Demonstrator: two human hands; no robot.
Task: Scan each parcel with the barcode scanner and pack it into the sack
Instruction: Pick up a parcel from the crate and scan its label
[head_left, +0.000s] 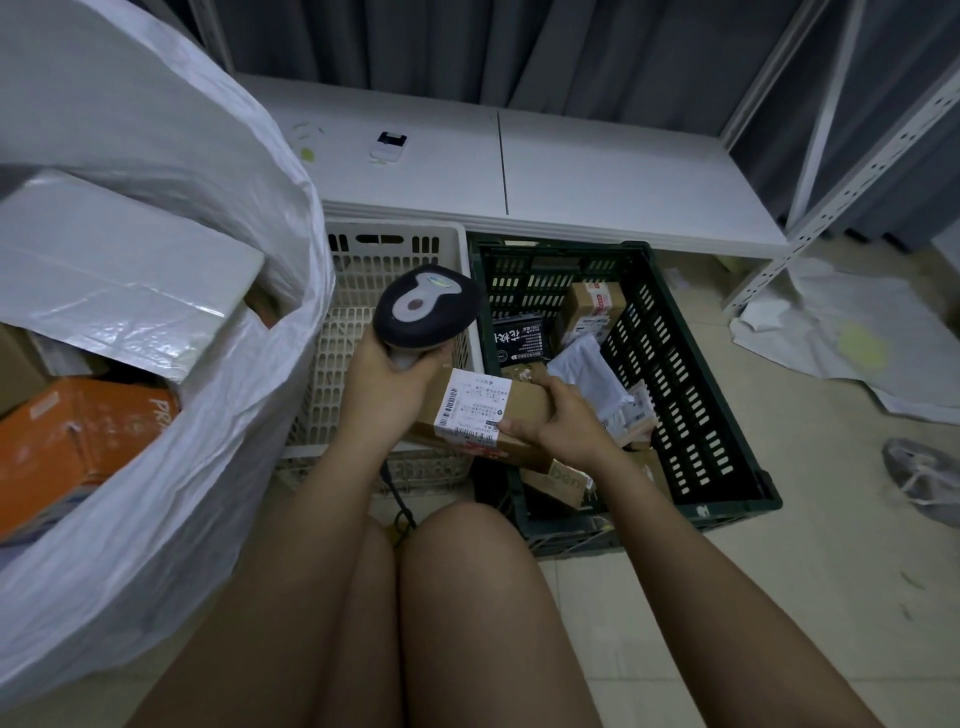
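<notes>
My left hand (382, 376) grips the handle of a dark barcode scanner (426, 306), whose head rises above the white crate. My right hand (558, 415) holds a small brown cardboard parcel (524, 402) by its right end, its white barcode label (470, 408) facing up just below the scanner. The big white sack (208, 395) stands open at the left, with an orange box (78, 441) and a white parcel (119, 275) inside. More parcels lie in the dark green crate (691, 384).
A white slotted crate (358, 291) sits between the sack and the green crate. A low white shelf (519, 171) with a small device (388, 144) runs behind. Metal racking (852, 171), crumpled paper (852, 332) and a shoe (919, 478) lie at the right. My knees fill the foreground.
</notes>
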